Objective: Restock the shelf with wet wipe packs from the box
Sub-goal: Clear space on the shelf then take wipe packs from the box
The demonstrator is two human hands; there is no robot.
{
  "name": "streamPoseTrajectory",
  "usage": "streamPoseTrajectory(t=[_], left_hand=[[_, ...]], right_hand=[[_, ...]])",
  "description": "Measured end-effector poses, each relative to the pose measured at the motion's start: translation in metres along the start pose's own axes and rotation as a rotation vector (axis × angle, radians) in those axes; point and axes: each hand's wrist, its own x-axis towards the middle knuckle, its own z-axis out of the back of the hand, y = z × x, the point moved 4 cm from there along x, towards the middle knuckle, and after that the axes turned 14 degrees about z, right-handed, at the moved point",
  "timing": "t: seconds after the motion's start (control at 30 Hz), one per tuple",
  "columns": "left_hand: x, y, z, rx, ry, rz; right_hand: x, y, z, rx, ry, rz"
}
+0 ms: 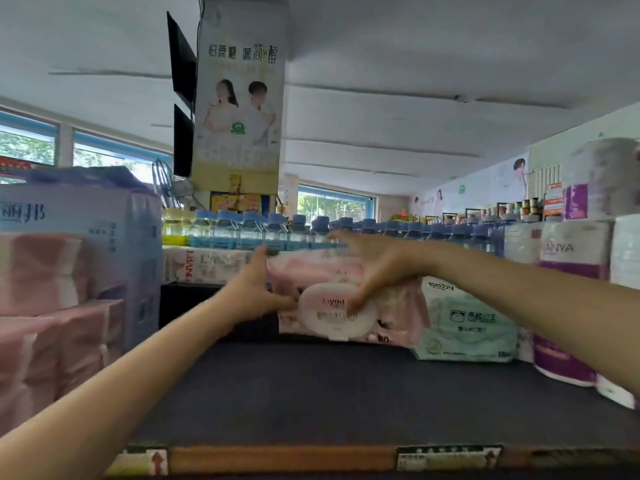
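Head view: pink wipe pack (332,299) between both hands' grip.

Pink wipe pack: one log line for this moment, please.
pink wipe pack on shelf | left hand at its left end | right hand gripping top | beside green pack

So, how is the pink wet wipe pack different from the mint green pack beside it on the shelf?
The pink wet wipe pack is held by both hands, the left hand at its left end and the right hand over its top; the mint green pack is untouched. The pink pack has an oval white lid on its front; no lid shows on the green one. Both stand on the dark shelf, side by side.
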Motion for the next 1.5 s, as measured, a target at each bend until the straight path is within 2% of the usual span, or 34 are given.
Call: streamPoseTrajectory(t=[0.07,0.13,0.2,0.27,0.4,0.47,0.6,0.73,0.87,1.07,1.17,1.27,1.37,1.43,1.5], left_hand=[[0.001,0.004,-0.021,0.514,-0.018,-0.102],[0.000,0.007,-0.037,0.782,0.060,-0.097],[0.001,0.007,-0.048,0.905,0.155,-0.084],[0.002,0.002,-0.052,0.960,0.173,-0.104],[0.011,-0.007,-0.064,1.010,0.140,-0.141],[0.021,-0.009,-0.074,1.046,0.121,-0.164],[0.055,-0.013,-0.099,0.973,0.139,-0.183],[0.078,-0.023,-0.121,0.944,0.105,-0.194],[0.088,-0.027,-0.123,0.963,0.112,-0.176],[0.084,-0.028,-0.125,1.078,0.068,-0.173],[0.068,-0.032,-0.123,1.101,0.028,-0.154],[0.039,-0.049,-0.112,1.089,-0.120,-0.294],[0.007,-0.068,-0.103,0.920,-0.119,-0.427],[-0.023,-0.082,-0.106,0.663,-0.037,-0.479],[-0.064,-0.098,-0.121,0.426,0.010,-0.577]], right_hand=[[0.010,-0.013,-0.030,0.032,0.149,0.009],[0.011,-0.028,-0.051,0.002,0.234,-0.017],[0.009,-0.045,-0.054,0.004,0.190,-0.055],[0.002,-0.064,-0.046,0.020,0.143,-0.104],[-0.019,-0.084,-0.044,-0.044,0.298,-0.200],[-0.019,-0.091,-0.046,-0.117,0.317,-0.198],[-0.008,-0.117,-0.038,-0.406,0.337,-0.248],[-0.008,-0.145,-0.043,-0.493,0.292,-0.251],[-0.005,-0.147,-0.048,-0.620,0.154,-0.222],[-0.004,-0.134,-0.053,-0.874,0.190,-0.285],[-0.015,-0.125,-0.061,-0.853,0.198,-0.363],[-0.036,-0.106,-0.062,-0.616,0.097,-0.361],[-0.070,-0.068,-0.050,-0.529,0.059,-0.331],[-0.105,-0.038,-0.043,-0.592,0.059,-0.376],[-0.150,-0.015,-0.040,-0.615,-0.031,-0.443]])
